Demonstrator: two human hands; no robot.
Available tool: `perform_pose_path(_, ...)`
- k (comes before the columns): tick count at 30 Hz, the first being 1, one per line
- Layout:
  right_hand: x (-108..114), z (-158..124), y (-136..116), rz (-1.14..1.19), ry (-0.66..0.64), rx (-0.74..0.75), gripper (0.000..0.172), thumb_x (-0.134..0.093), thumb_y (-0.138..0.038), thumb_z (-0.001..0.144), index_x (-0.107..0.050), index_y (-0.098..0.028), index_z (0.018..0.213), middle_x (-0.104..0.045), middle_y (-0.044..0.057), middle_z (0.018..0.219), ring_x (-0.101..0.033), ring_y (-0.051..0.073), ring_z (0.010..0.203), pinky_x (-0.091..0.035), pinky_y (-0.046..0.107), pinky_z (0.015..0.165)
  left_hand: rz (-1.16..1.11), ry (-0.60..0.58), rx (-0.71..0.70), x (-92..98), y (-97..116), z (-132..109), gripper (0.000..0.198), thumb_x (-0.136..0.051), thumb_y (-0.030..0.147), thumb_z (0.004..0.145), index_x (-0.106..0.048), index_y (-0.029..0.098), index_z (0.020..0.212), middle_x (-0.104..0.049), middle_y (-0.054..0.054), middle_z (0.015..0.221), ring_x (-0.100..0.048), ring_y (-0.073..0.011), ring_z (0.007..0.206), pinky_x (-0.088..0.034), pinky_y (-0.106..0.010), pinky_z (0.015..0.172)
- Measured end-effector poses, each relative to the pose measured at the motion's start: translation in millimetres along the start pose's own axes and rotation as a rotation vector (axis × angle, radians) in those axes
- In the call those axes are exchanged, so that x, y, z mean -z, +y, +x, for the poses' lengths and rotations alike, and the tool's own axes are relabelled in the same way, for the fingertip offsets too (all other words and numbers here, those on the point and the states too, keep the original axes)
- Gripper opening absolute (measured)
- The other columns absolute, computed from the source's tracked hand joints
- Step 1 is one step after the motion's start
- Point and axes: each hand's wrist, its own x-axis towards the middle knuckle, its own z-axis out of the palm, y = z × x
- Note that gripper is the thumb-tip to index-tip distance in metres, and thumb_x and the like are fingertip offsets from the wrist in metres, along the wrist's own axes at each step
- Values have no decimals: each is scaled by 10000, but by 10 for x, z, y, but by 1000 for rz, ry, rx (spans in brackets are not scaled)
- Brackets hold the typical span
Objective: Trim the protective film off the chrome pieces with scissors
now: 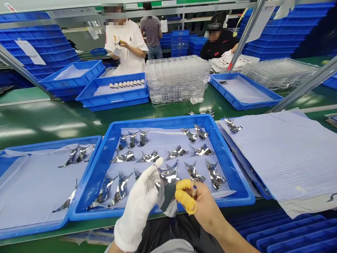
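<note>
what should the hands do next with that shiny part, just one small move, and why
Probably turn the shiny part slightly with the left hand, as if to look over another side: it is held up above the blue tray, and the right hand, with yellow finger covers, is right at its edge.

Mirror-glossy part (168,188), smooth plastic tray (163,122)

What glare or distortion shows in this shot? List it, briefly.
Head view: white glare streaks the glossy green worktop; the curved, mirror-finish silver part in the white-gloved left hand carries bright reflections; stacked blue plastic trays at upper left slant, perhaps from lens stretch.
</note>
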Motion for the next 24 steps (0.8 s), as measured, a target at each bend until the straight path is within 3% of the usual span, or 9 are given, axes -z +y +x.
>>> perform_pose_path(3, -108, 12, 14, -322, -31, 236, 277, -660, -301, 937, -613, -179, 693, -475, -36, 606, -370, 99, 540, -314, 219, 489, 124, 47, -52, 115, 16, -75, 802, -940, 249, 521, -675, 265, 1279, -640, -74, 1392, -613, -317, 1249, -581, -339, 935)
perform_pose_path(7, -134, -3, 84, -713, -90, 682, 196, -522, -107, 978, -699, -187, 949, -673, 35, 727, -584, 150, 614, -438, 241, 545, 221, 212, -251, 249, -24, -125, 343, -788, 346, 794, -757, 243, 1120, -728, -61, 1249, -640, -267, 1210, -534, -333, 1007)
perform_pose_path(9, -107, -22, 128, -854, -106, 808, 238, -499, -75, 977, -682, -190, 1077, -725, 66, 787, -673, 188, 682, -494, 267, 583, 229, 228, -307, 322, -44, -142, 226, -682, 358, 901, -779, 254, 1077, -760, -47, 1170, -671, -234, 1138, -517, -324, 1023)
perform_pose_path(14, -66, -51, 148, -984, -92, 872, 293, -468, -86, 1001, -636, -210, 1206, -756, 78, 812, -728, 217, 697, -538, 297, 575, 180, 214, -302, 405, -43, -177, 254, -604, 374, 957, -778, 285, 1119, -769, -30, 1149, -690, -205, 1064, -513, -304, 1019)
perform_pose_path(19, -93, -19, 61, -1014, -81, 944, 265, -403, -154, 1070, -643, -189, 1176, -778, 97, 865, -754, 187, 761, -570, 264, 620, 234, 156, -432, 304, 11, -169, 415, -835, 257, 761, -744, 317, 1161, -771, -2, 1041, -701, -167, 922, -541, -259, 927)
perform_pose_path(21, -95, -3, 49, -1026, -67, 969, 280, -383, -188, 1088, -657, -180, 1145, -779, 104, 867, -757, 179, 772, -584, 257, 640, 255, 187, -477, 271, 13, -170, 354, -831, 237, 763, -756, 325, 1098, -770, 14, 984, -694, -164, 926, -528, -268, 951)
perform_pose_path(24, -77, 15, 75, -1037, -62, 985, 284, -388, -178, 1084, -665, -167, 1146, -778, 117, 885, -758, 180, 790, -593, 252, 631, 293, 243, -532, 268, -15, -184, 193, -720, 223, 874, -765, 345, 1017, -779, 25, 1000, -669, -187, 1074, -489, -326, 1036)
